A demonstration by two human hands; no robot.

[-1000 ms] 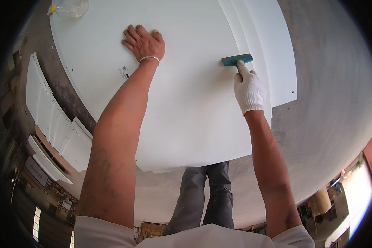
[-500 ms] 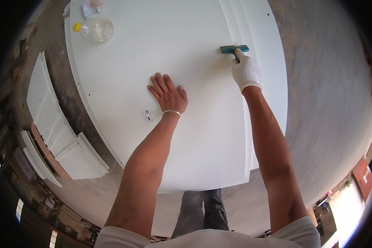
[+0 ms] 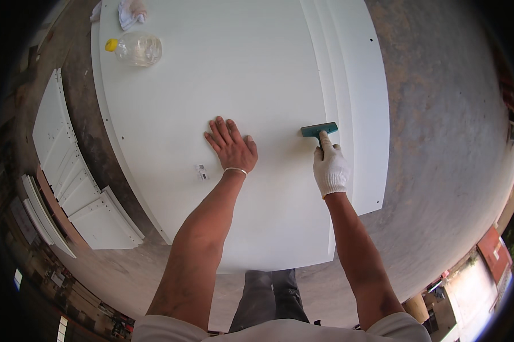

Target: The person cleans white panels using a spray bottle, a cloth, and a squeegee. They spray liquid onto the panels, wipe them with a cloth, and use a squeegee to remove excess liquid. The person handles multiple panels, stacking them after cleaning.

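A stack of large white panels (image 3: pixel 257 222) lies in front of me, their right edges stepped out from under one another. My left hand (image 3: pixel 232 145), bare with a pale bracelet at the wrist, rests flat on the top panel with fingers spread. Just below it is a small printed label (image 3: pixel 201 172) stuck to the surface. In a white knitted glove, my right hand (image 3: pixel 331 170) grips the handle of a green scraper (image 3: pixel 320 130). The scraper's wide head meets the top panel near its right edge. One finger extends along the handle toward the head.
At the far left of the panel lies a clear bottle (image 3: pixel 139 49) with a yellow cap, partly filled with liquid. A crumpled white cloth (image 3: pixel 132 12) sits beyond it. More white panels (image 3: pixel 74 171) lie on the concrete floor (image 3: pixel 439 142) to the left.
My right hand has drawn the scraper toward me along the panel's right side. My left hand stays flat in place. The view has shifted slightly.
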